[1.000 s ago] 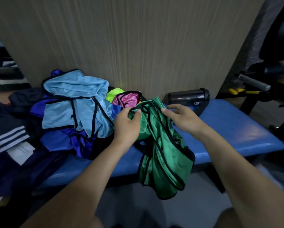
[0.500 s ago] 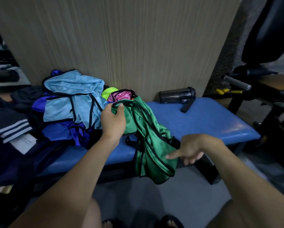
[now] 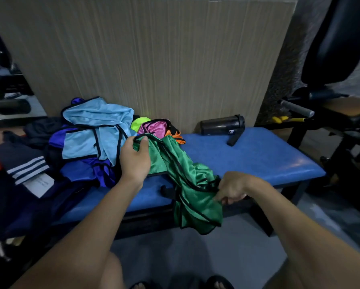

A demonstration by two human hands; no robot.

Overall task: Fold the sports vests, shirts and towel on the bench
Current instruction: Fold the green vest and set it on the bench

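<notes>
A green sports vest [image 3: 175, 170] with black trim lies stretched across the blue bench [image 3: 258, 157] and hangs over its front edge. My left hand [image 3: 135, 159] grips its upper end near the pile. My right hand [image 3: 233, 188] pinches its lower part at the bench's front edge. To the left is a heap of clothes: a light blue vest [image 3: 95, 130] on top, dark blue vests [image 3: 85, 170] beneath, and pink [image 3: 154, 129], neon yellow [image 3: 138, 123] and orange [image 3: 173, 134] pieces at the back.
A dark shaker bottle [image 3: 222, 124] lies on its side at the back of the bench against the wooden wall panel. Dark clothing with white stripes [image 3: 24, 165] sits at far left. Gym equipment [image 3: 331, 113] stands to the right. My sandalled feet show on the grey floor below.
My right hand dropped from the vest's top, where it was beside my left, down to the hanging lower part and took hold of it. The left hand kept its grip near the pile.
</notes>
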